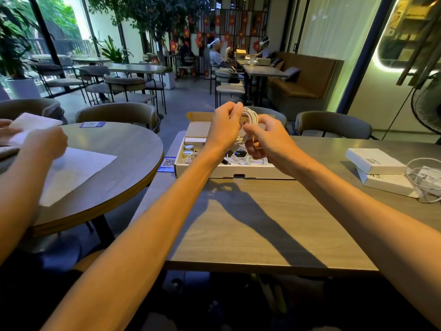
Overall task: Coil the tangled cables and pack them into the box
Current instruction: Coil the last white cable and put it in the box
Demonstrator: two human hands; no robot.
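My left hand point(225, 126) and right hand point(268, 139) both pinch the white cable coil point(251, 115) at frame centre. It hangs directly above the open box point(238, 172) on the bench point(250, 223), so packing looks like a move straight down.

box point(235, 172) mid-table, cables point(241, 160) inside — two small boxes point(375, 161) stacked right, round table point(114, 163) left

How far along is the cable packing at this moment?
Done: some white cables already lie in the box. In hand: left hand and right hand hold a white coil above it. To do: a loose cable lies on the small white boxes at the right.
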